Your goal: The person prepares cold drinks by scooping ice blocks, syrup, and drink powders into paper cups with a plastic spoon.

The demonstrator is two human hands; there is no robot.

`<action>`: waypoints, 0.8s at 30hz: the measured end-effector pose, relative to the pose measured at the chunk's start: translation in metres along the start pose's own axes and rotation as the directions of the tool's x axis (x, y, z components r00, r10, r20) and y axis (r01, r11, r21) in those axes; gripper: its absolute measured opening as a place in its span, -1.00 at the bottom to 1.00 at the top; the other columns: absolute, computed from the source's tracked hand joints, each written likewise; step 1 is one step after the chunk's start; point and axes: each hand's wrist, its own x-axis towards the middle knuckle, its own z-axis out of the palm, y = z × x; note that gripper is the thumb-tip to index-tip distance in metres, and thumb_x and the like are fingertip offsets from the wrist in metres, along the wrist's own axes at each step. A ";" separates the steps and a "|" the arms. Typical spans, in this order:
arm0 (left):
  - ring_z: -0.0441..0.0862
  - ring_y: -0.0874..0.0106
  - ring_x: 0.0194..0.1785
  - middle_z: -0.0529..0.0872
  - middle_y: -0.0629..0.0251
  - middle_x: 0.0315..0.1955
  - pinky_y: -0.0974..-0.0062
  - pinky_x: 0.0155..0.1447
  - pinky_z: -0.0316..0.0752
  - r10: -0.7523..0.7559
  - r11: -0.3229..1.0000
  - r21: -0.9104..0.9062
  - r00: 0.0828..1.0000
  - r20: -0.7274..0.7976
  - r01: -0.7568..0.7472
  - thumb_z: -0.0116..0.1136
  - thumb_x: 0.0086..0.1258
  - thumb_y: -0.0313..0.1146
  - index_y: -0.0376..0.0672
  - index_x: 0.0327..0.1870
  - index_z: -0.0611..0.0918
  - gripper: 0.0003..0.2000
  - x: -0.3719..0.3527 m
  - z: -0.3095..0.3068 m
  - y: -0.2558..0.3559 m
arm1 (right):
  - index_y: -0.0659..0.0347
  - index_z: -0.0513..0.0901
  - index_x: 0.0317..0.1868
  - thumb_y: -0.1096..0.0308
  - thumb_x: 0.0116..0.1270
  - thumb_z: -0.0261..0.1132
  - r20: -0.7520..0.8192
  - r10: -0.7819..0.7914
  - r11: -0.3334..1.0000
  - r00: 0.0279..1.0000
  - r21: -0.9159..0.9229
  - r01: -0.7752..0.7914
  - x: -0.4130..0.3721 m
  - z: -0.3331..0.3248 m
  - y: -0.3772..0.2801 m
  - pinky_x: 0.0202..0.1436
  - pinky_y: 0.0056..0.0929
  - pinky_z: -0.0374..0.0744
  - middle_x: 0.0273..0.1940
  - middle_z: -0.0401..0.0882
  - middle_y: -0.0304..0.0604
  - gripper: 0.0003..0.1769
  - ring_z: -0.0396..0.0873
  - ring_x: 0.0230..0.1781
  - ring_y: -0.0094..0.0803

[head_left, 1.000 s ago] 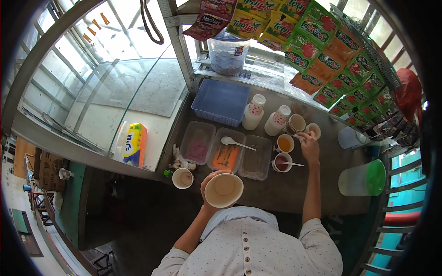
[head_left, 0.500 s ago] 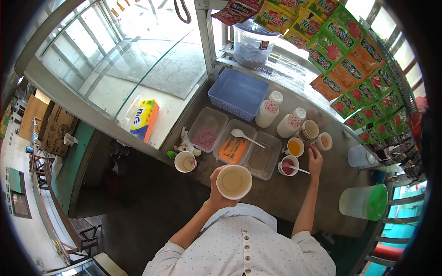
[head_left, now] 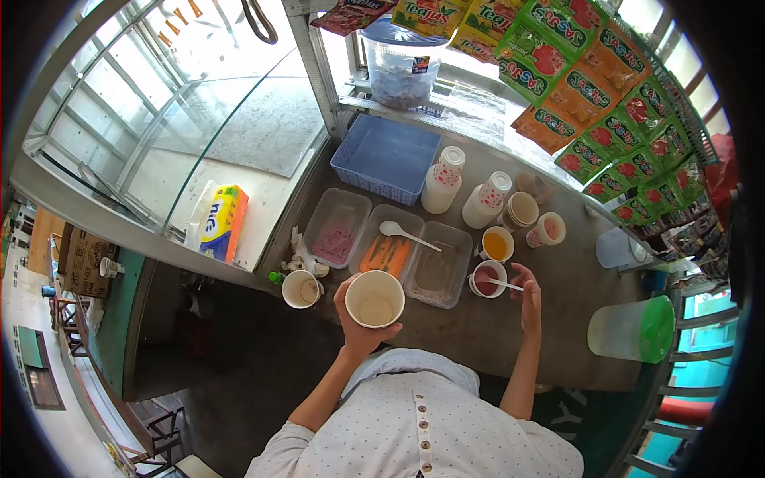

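My left hand (head_left: 360, 333) is wrapped around a large white paper cup (head_left: 374, 299), its mouth tipped toward me; the inside looks empty apart from a pale bottom. Over the right of the counter, my right hand (head_left: 529, 299) has its fingers curved but apart, at the handle end of a white plastic spoon (head_left: 504, 284). That spoon leans in a small cup of dark pink liquid (head_left: 484, 282). Just behind it stands a cup of orange liquid (head_left: 496, 245). Whether my fingertips touch the spoon handle is hard to see.
Plastic tubs hold pink powder (head_left: 333, 242) and orange powder (head_left: 386, 255), with a white spoon (head_left: 406, 234) across them. Behind are a blue basket (head_left: 381, 182) and stacked cups (head_left: 489, 199). Another cup (head_left: 301, 288) stands left. A green-lidded container (head_left: 617, 333) sits right; drink sachets (head_left: 578, 92) hang above.
The view has shifted, moving the counter left in the picture. My right hand has come from beside the small cups to the spoon's handle end. My left hand still holds the paper cup.
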 end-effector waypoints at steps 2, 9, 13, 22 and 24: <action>0.38 0.29 0.20 0.31 0.13 0.12 0.32 0.22 0.38 -0.056 0.996 -0.066 0.998 -0.009 0.055 0.50 -0.09 -0.30 -0.17 0.27 0.07 -0.07 -0.001 0.004 0.003 | 0.21 0.54 0.07 -0.26 0.33 0.03 0.056 -0.066 0.992 0.996 -0.107 0.072 -0.001 0.006 -0.001 -0.39 -0.70 0.27 -0.43 0.39 -0.41 -0.33 0.32 -0.43 -0.67; 0.39 0.31 0.19 0.32 0.15 0.12 0.35 0.20 0.40 -0.103 0.987 -0.119 0.992 0.078 0.112 0.46 -0.02 -0.30 -0.17 0.28 0.06 -0.10 -0.001 0.018 0.001 | 0.28 0.67 -0.30 -0.21 0.27 0.17 0.077 -0.101 0.975 0.992 -0.189 0.114 -0.005 0.015 -0.003 -0.43 -0.69 0.29 -0.47 0.44 -0.38 -0.39 0.32 -0.50 -0.67; 0.39 0.32 0.19 0.32 0.15 0.12 0.36 0.19 0.40 -0.126 0.985 -0.105 0.986 0.107 0.137 0.46 -0.01 -0.30 -0.17 0.28 0.06 -0.11 0.003 0.022 0.004 | 0.26 0.66 -0.32 -0.04 0.25 0.27 0.089 -0.248 0.946 0.965 -0.191 0.260 -0.009 0.039 -0.012 -0.41 -0.60 0.34 -0.47 0.57 -0.28 -0.55 0.40 -0.50 -0.59; 0.40 0.34 0.17 0.32 0.16 0.10 0.38 0.18 0.40 -0.149 0.982 -0.102 0.984 0.098 0.159 0.47 -0.01 -0.30 -0.17 0.28 0.08 -0.12 -0.006 0.025 0.001 | 0.21 0.65 -0.35 0.31 0.21 0.32 0.012 -0.383 0.762 0.924 -0.561 0.324 -0.007 0.033 -0.014 -0.40 -0.44 0.36 -0.43 0.62 -0.23 -0.86 0.43 -0.56 -0.37; 0.40 0.34 0.17 0.32 0.17 0.10 0.38 0.19 0.39 -0.151 0.983 -0.088 0.983 0.100 0.160 0.47 -0.02 -0.30 -0.17 0.28 0.08 -0.11 -0.007 0.024 0.001 | 0.21 0.65 -0.36 0.32 0.20 0.32 0.046 -0.387 0.721 0.921 -0.607 0.333 -0.009 0.033 -0.015 -0.41 -0.43 0.35 -0.46 0.61 -0.23 -0.87 0.42 -0.58 -0.38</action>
